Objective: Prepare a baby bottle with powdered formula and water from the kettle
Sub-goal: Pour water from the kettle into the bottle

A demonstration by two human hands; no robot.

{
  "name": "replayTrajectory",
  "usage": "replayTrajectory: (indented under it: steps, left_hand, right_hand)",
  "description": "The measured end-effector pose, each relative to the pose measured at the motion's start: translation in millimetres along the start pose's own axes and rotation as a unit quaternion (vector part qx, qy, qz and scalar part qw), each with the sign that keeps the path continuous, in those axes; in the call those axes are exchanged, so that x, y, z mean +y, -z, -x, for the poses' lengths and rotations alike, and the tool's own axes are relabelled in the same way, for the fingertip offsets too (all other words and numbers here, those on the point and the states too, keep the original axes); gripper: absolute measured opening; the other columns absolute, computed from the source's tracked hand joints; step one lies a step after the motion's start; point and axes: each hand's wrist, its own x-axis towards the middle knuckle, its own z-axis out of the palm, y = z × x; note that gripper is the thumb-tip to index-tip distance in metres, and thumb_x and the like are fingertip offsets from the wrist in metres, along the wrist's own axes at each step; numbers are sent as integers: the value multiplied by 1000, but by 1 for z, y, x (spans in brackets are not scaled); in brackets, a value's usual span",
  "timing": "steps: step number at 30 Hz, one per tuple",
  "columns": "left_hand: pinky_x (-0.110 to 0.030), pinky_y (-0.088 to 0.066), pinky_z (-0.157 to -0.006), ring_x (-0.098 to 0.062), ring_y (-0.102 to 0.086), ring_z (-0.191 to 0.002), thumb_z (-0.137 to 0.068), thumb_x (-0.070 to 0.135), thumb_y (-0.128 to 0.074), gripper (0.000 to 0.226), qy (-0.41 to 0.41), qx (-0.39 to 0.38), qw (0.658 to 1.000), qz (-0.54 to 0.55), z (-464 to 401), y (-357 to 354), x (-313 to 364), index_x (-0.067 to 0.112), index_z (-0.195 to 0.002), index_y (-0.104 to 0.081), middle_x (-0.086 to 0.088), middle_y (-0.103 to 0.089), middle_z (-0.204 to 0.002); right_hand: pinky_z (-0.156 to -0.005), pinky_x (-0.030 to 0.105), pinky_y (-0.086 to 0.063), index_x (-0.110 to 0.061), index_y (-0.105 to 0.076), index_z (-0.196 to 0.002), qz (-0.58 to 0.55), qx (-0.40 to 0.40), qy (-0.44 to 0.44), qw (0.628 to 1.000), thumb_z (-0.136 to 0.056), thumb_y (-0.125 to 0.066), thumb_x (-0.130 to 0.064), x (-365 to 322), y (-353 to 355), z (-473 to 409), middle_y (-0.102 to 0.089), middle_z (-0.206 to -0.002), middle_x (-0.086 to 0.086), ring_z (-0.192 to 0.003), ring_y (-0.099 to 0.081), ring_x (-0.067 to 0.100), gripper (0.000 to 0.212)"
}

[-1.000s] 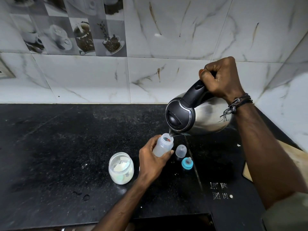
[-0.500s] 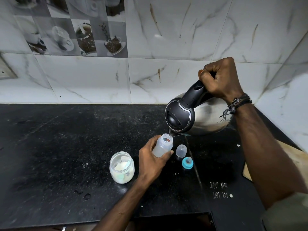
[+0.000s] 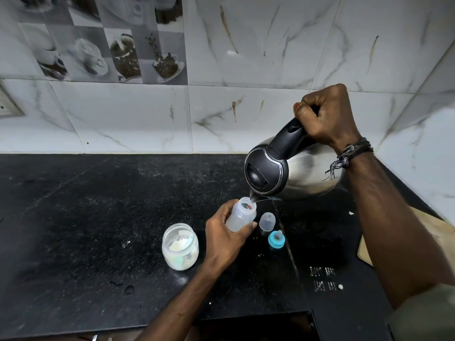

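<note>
Kettle (image 3: 295, 168) tipped in right hand (image 3: 327, 116) fist, spout at baby bottle (image 3: 240, 215) clamped by left hand (image 3: 226, 239) fingers; cap (image 3: 267, 221), teat (image 3: 276, 239) past fingertips, powder jar (image 3: 180, 246) beside wrist.

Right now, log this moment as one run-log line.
step: pouring water | right hand: tilting kettle | left hand: holding bottle | teat, cap: on counter

Jar (image 3: 180, 246) left of bottle (image 3: 241, 214)

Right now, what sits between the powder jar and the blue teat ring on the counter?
In the head view, the left hand gripping the baby bottle fills the stretch between the powder jar and the teat ring.
</note>
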Motion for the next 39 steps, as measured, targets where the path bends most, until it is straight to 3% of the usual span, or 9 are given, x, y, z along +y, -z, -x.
replayTrajectory:
  steps: [7,18,24,33,39]
  left_hand:
    - [-29,-60,-87,-8,-72,-105,-71,23,-91,54,1,1,1000,-5,0,0,-1,25,-120,-70,12,-77,-111]
    - [-32,-61,-88,-8,-72,-105,-72,21,-91,55,4,-1,1000,-13,-1,1,-3,24,-122,-69,11,-76,-112]
    - [-32,-61,-88,-8,-73,-105,-69,25,-89,55,6,-2,1000,2,0,0,0,23,-120,-70,11,-77,-111]
    - [-26,-59,-86,-7,-73,-103,-70,19,-90,52,11,1,1000,13,2,1,-1,25,-118,-71,12,-78,-109]
    - [-22,-57,-86,-7,-73,-105,-73,14,-91,52,10,1,1000,21,4,3,-2,25,-120,-70,12,-77,-110]
  right_hand:
    - [-47,33,-21,-22,-26,-45,4,-1,-1,1000,-78,-51,-27,0,1,0,-20,-46,7,-45,-24,30,41]
    - [-48,31,-19,-24,-25,-46,1,-2,-2,1000,-79,-51,-27,-1,2,2,-18,-46,3,-47,-22,22,43]
    - [-46,36,-22,-17,-29,-45,-10,0,-22,1000,-78,-51,-28,2,2,5,-19,-46,7,-47,-22,23,41]
    - [-44,38,-23,-16,-31,-44,-46,24,-61,997,-77,-51,-25,12,-1,15,-24,-44,6,-47,-23,17,40]
    - [-47,34,-16,-20,-25,-46,-109,67,-112,985,-80,-53,-17,27,-5,38,-20,-46,0,-47,-17,17,44]
